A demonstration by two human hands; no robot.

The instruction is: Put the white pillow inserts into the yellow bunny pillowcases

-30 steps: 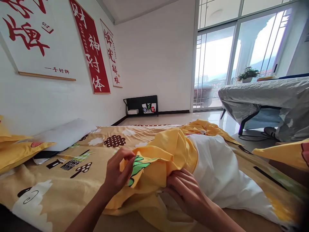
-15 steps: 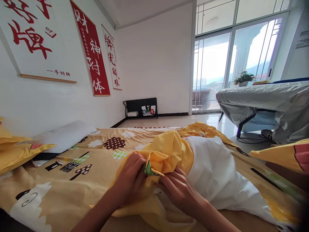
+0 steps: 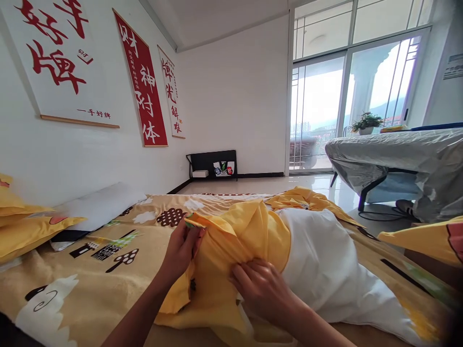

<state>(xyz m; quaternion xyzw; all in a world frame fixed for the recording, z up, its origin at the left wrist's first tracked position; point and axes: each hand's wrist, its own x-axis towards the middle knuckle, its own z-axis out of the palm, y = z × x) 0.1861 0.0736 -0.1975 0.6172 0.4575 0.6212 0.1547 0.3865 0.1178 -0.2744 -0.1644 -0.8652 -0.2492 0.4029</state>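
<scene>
A white pillow point(image 3: 325, 262) lies on the bed, partly inside a yellow pillowcase point(image 3: 249, 231). My left hand point(image 3: 181, 250) pinches the bunched open edge of the pillowcase and holds it up. Low on the same cloth, my right hand point(image 3: 262, 286) grips the yellow fabric where it meets the pillow. Both hands sit at the pillow's near end.
The bed carries a yellow patterned sheet point(image 3: 90, 274). Yellow pillows point(image 3: 29, 229) and a white pillow point(image 3: 97, 207) lie along the left wall. Another yellow pillow point(image 3: 430, 238) is at the right. A covered table point(image 3: 394, 149) stands beyond the bed, by the glass doors.
My left hand has lifted the pillowcase edge up and to the left. The yellow cloth now spreads further over the pillow's end. My right hand has shifted slightly on the fabric.
</scene>
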